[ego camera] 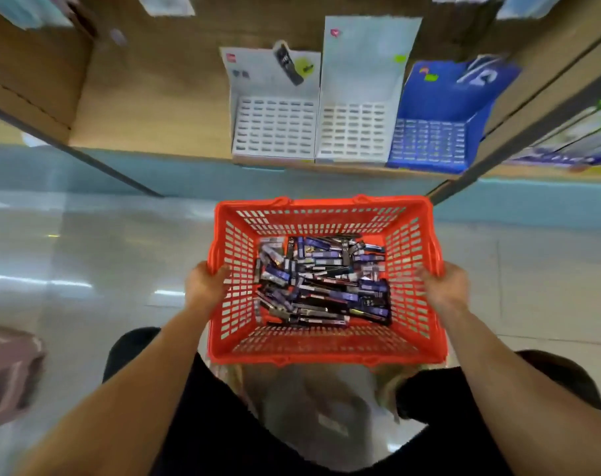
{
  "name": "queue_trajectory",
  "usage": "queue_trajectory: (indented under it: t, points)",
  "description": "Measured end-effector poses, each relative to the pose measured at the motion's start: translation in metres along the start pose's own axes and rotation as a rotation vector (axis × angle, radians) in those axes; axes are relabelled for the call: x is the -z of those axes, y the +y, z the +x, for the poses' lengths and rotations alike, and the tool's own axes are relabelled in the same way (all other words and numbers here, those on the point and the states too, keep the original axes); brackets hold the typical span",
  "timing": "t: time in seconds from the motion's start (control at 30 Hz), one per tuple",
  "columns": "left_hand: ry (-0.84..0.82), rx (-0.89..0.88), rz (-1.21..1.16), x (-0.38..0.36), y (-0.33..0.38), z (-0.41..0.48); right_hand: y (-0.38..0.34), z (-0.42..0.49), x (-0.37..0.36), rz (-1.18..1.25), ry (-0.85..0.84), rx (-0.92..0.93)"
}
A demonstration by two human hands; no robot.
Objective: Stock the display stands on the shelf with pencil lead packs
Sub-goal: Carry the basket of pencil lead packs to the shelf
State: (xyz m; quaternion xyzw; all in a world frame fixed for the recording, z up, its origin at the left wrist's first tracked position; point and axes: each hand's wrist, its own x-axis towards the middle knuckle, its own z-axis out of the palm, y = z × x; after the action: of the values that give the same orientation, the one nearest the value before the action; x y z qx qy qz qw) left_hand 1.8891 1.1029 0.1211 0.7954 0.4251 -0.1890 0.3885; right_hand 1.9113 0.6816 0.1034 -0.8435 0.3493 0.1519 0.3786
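Holding: both hands grasp the red basket (319, 353), the left hand (206, 283) curled over its left rim and the right hand (446, 286) over its right rim.
Packs: the pencil lead packs (323, 283) lie in a loose heap on the basket's bottom. They point many ways, most with their long axis across the basket.
Stands: 3 display stands sit side by side at the front edge of the shelf (147, 108), toward its right end: a white stand (275, 128), a taller white stand (354, 132) and a blue stand (429, 142). Blur hides whether their slots hold anything.
Direction: the stands lie straight ahead, beyond the basket's far rim. The blue stand is nearer the right hand, the first white stand nearer the left.
Room: wood shows on the shelf left of the stands, and a dark upright stands close beside the blue one.
Next, I reckon: neither hand is free, so 1 must let go, or the basket be set down, before any pack is picked.
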Motion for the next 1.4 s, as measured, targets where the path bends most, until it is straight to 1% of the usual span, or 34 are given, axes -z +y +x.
queue_trajectory:
  t: [0.17,0.3,0.47,0.57,0.67,0.7,0.77,0.83,0.9,0.97,1.07,1.2,1.3,1.4]
  points:
    - [0.016,-0.024,0.004,-0.074,-0.031,0.077,0.048,0.064,-0.072,-0.031,0.025,0.002]
    - [0.031,-0.044,0.021,-0.106,-0.046,0.118,0.072,0.093,-0.108,0.003,0.04,-0.014]
    - [0.016,-0.039,0.016,-0.117,-0.053,0.147,0.074,0.106,-0.121,-0.008,0.053,-0.01]
    - [0.011,-0.059,0.078,-0.116,-0.053,0.146,0.076,0.109,-0.119,-0.005,0.017,0.008]
    - [0.006,-0.087,0.07,-0.116,-0.049,0.137,0.071,0.105,-0.117,-0.041,-0.009,0.029]
    - [0.022,-0.106,0.064,-0.115,-0.048,0.132,0.067,0.101,-0.115,-0.061,0.011,0.041]
    - [0.081,-0.2,0.107,-0.11,-0.046,0.12,0.061,0.091,-0.111,-0.116,0.088,0.112]
    - [0.151,-0.344,0.193,-0.106,-0.044,0.106,0.055,0.077,-0.106,-0.175,0.142,0.231]
    - [0.183,-0.478,0.272,-0.107,-0.039,0.09,0.049,0.065,-0.104,-0.231,0.16,0.362]
    - [0.143,-0.575,0.329,-0.113,-0.032,0.072,0.039,0.054,-0.107,-0.281,0.122,0.435]
    - [0.062,-0.703,0.454,-0.128,-0.029,0.054,0.027,0.04,-0.12,-0.311,-0.004,0.496]
    - [-0.037,-0.733,0.566,-0.154,-0.029,0.051,0.031,0.038,-0.145,-0.408,-0.116,0.613]
    - [-0.095,-0.735,0.621,-0.18,-0.038,0.066,0.049,0.056,-0.168,-0.516,-0.2,0.631]
    - [-0.159,-0.675,0.655,-0.209,-0.051,0.088,0.066,0.081,-0.193,-0.638,-0.322,0.627]
